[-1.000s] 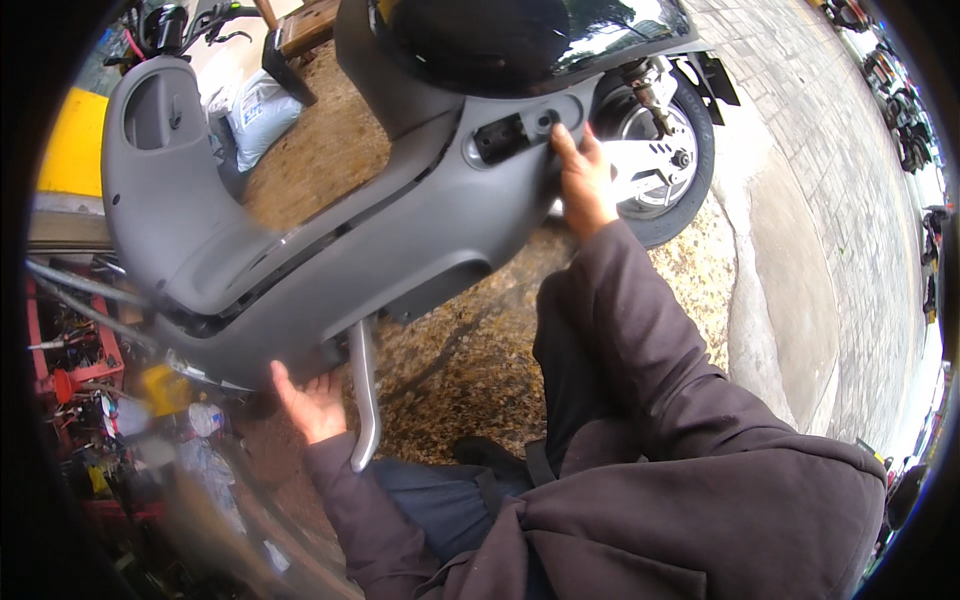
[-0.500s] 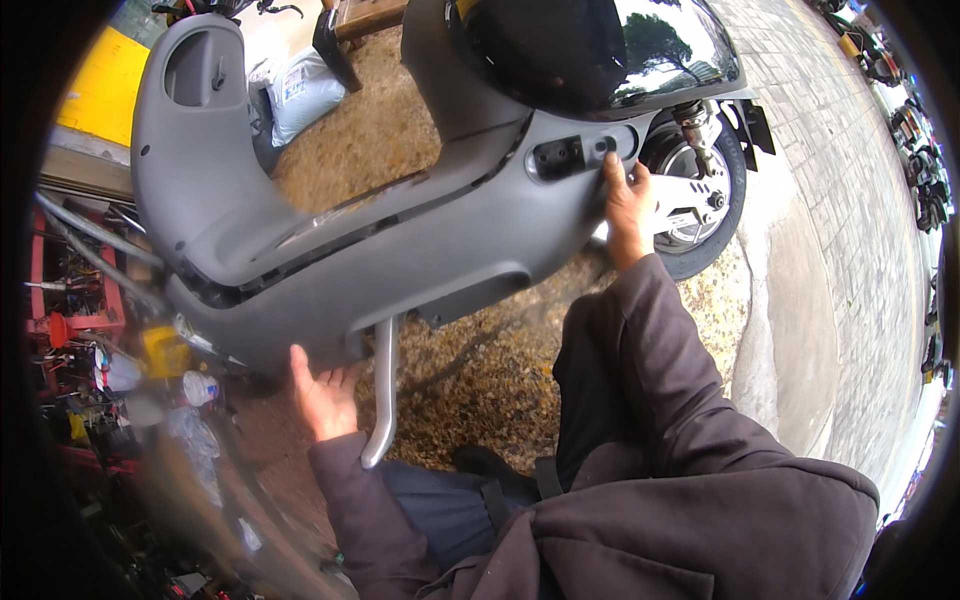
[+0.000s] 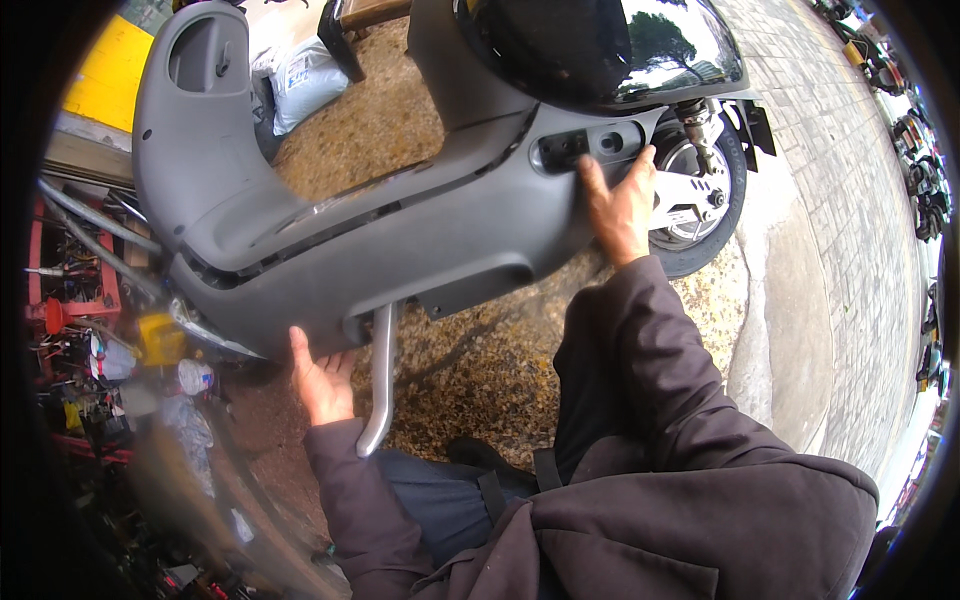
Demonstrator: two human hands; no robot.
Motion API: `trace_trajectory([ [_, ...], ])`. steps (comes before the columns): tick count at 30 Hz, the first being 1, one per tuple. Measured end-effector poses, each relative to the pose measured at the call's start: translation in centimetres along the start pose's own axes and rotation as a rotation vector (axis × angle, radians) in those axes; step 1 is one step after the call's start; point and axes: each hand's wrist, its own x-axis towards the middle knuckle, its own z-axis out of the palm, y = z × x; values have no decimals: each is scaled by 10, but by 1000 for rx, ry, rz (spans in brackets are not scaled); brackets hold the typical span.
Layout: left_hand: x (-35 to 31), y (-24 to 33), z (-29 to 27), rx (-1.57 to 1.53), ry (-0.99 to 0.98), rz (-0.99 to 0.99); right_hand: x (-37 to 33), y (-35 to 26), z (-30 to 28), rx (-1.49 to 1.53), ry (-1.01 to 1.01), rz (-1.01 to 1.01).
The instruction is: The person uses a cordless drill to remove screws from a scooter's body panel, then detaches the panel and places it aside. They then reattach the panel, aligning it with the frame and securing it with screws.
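A grey scooter side panel [image 3: 440, 245] runs along the lower flank of a scooter, with a dark gap along its upper edge. My left hand [image 3: 322, 385] grips its lower front part, thumb up against the outer face and fingers reaching under the bottom edge. At the panel's rear end my right hand [image 3: 622, 208] holds on, its thumb on the outer face just below a recess [image 3: 563, 152] and its fingers by the rear edge. Some fingertips are hidden. A silver kickstand [image 3: 382, 385] hangs down just right of my left hand.
Behind my right hand is the rear wheel [image 3: 690, 225]; a glossy black cover [image 3: 560, 50] sits above. Tools and red racks [image 3: 100, 300] crowd the left side. A white bag [image 3: 308, 85] lies beyond the scooter. Paving [image 3: 850, 220] stretches to the right.
My right thumb has moved left and slightly down, away from the round hole in the panel. My left hand and the panel's front have risen slightly.
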Motion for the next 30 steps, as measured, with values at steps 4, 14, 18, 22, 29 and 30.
trace_trajectory([
  [4, -3, 2, 0, 6, -18, 14, -6, -16, -7, -84, -39, -25],
  [14, -4, 1, -1, 15, -15, 14, -6, -24, -14, -70, -160, 16],
  [18, -2, 0, -4, 6, -15, 13, -6, -26, -15, -58, -166, 24],
  [22, 2, 0, -7, -59, -15, -24, -4, -26, -18, -50, -175, 37],
  [29, 1, 0, -9, -37, -43, -41, 0, -25, -19, -5, -164, 53],
  [30, 1, 0, -9, -35, -41, -43, 1, -24, -20, 0, -157, 44],
])
